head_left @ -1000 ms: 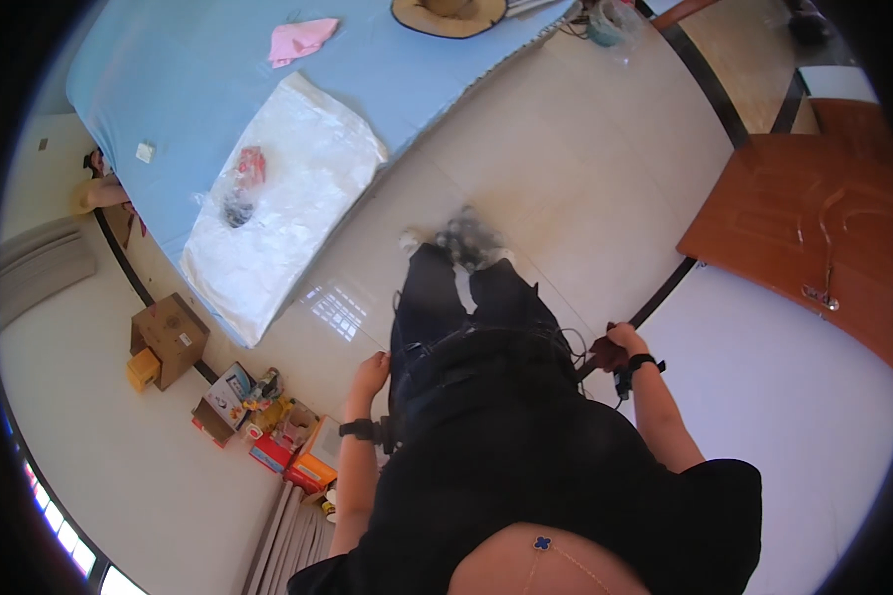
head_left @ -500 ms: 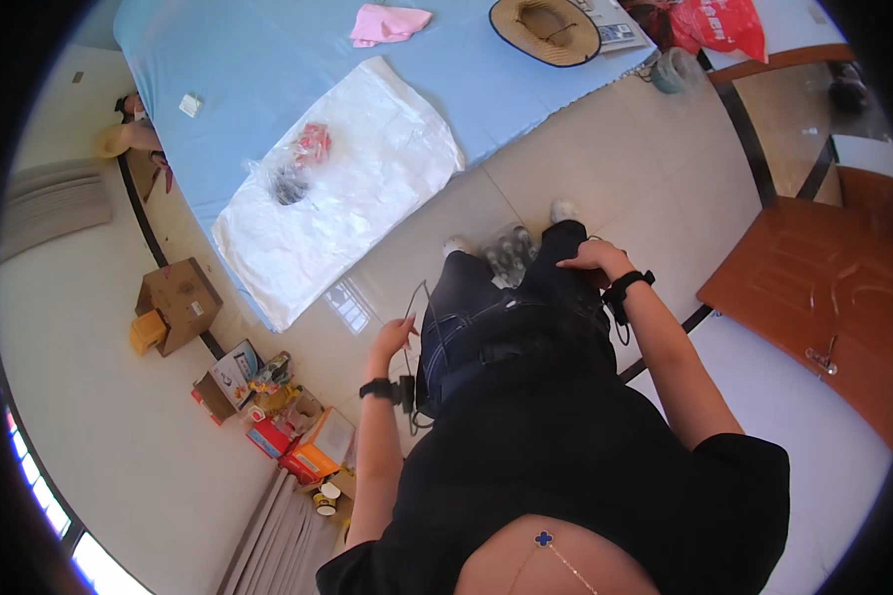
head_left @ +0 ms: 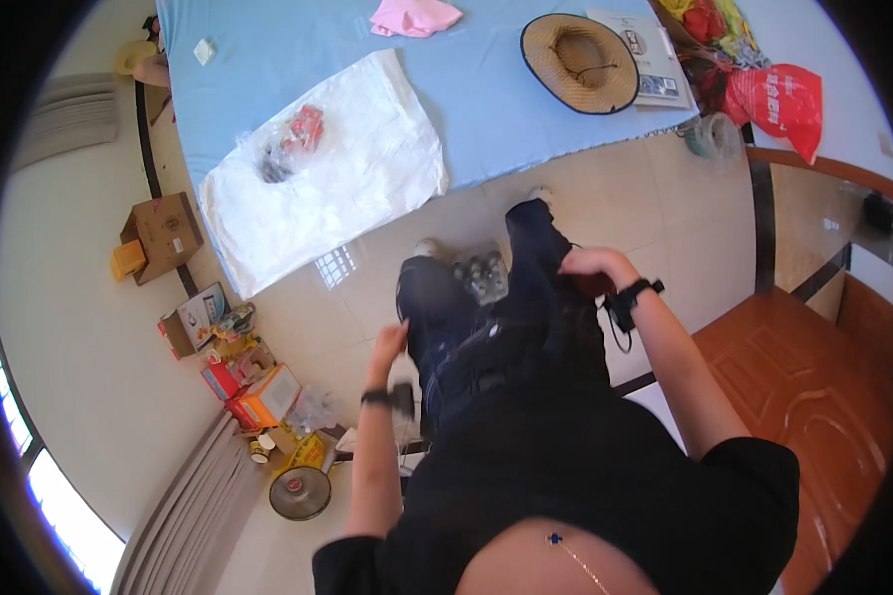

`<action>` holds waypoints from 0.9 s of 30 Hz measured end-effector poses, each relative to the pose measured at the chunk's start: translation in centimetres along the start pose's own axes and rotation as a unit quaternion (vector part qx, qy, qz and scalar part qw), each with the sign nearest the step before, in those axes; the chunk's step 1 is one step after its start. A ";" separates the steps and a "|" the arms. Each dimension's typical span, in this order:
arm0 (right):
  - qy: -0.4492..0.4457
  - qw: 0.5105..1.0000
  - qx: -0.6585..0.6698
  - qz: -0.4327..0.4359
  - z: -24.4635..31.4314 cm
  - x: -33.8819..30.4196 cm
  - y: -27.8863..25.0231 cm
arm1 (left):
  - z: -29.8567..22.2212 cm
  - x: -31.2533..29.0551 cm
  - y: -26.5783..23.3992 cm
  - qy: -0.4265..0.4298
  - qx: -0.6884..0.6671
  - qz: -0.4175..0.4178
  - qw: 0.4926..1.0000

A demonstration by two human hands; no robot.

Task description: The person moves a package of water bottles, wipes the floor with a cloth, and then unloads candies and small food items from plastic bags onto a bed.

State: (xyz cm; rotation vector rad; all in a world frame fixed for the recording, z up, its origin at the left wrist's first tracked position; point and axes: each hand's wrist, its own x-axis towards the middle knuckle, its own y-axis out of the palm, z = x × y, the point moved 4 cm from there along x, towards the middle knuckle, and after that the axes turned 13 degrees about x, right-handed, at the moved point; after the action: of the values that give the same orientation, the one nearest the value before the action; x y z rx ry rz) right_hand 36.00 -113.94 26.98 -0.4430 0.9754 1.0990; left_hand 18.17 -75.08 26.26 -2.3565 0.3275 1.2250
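The right hand (head_left: 587, 262) is gripping a dark red-brown item (head_left: 593, 285) just beneath its fingers, beside the right trouser leg (head_left: 539, 263); its long axis isn't showing. The left hand (head_left: 391, 343) is hanging farther off; its grip I cannot tell.

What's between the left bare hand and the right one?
In the head view, dark cloth trouser legs are between the left hand and the right hand, with a clear-wrapped bundle of dark round shapes between the legs.
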 end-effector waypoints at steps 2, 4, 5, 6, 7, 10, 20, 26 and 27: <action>0.051 0.997 -0.058 0.020 1.5 -1.3 0.5 | -1.5 -6.3 0.5 -0.071 0.012 0.007 0.997; 0.063 0.995 -0.043 0.061 0.3 0.0 1.3 | -1.3 -10.9 2.9 -0.116 -0.007 0.044 0.992; 0.122 0.989 -0.014 0.078 1.4 -0.3 1.6 | -0.6 -12.6 4.4 -0.151 -0.191 0.110 0.964; 0.265 0.925 0.243 0.122 0.3 -0.6 2.4 | -4.1 -13.5 4.3 -0.151 -0.149 0.091 0.973; 0.204 0.917 0.314 0.142 0.6 0.5 2.8 | -3.2 -13.1 5.4 -0.097 -0.096 0.144 0.980; -0.026 0.919 0.339 0.200 0.3 8.2 2.1 | -3.3 -7.3 6.9 -0.082 -0.052 0.295 0.950; -0.159 0.883 0.435 0.077 -0.1 22.0 -4.7 | 9.2 9.0 1.4 -0.056 -0.488 0.386 0.781; -0.272 0.878 0.389 0.059 3.7 21.1 -5.4 | 10.5 10.6 1.4 0.037 -0.567 0.404 0.717; -0.268 0.876 0.389 0.099 3.5 20.7 -5.2 | 10.5 11.5 1.5 0.037 -0.566 0.405 0.717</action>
State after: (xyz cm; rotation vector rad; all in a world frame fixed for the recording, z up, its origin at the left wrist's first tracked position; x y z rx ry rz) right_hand 44.60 -102.46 10.80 0.6102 0.8794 0.8413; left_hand 16.69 -71.07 11.19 -3.4694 0.9157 2.1816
